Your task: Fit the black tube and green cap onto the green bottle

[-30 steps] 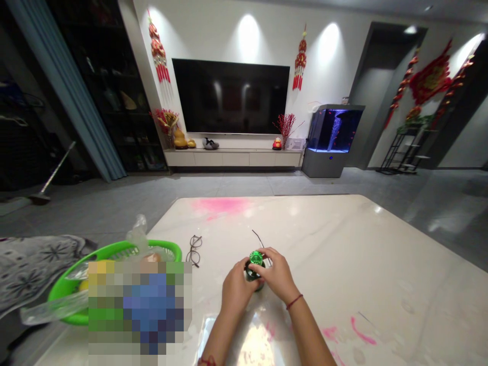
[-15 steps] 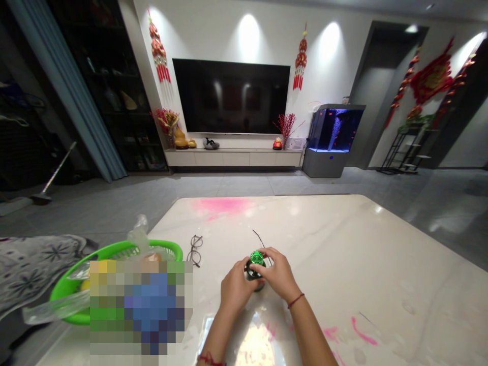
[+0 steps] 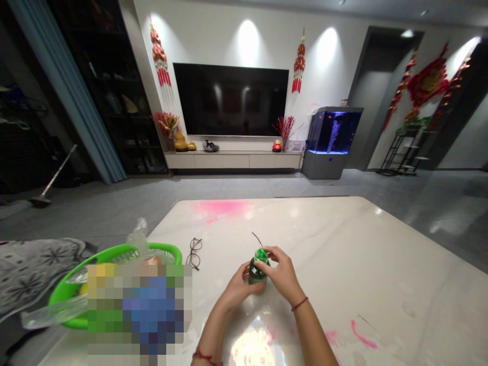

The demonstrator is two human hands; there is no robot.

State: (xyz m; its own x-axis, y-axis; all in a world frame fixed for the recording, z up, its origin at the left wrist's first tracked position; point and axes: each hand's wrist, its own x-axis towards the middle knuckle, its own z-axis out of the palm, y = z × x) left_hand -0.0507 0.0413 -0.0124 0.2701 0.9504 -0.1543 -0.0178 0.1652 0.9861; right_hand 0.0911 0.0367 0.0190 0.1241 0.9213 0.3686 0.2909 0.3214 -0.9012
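Holding green jar upright at lower centre of the bench, long axis near vertical. Left hand clamped round the body; right hand clamped at the shiny cap, nearer it.

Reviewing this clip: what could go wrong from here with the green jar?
The green jar is held between the left hand and right hand over a glossy stone tabletop, so if it slipped, it might roll on that smooth surface. The eyeglasses lie close enough that a rolling jar could perhaps hit them. A thin black wire just beyond the hands might also snag on a finger or the jar.
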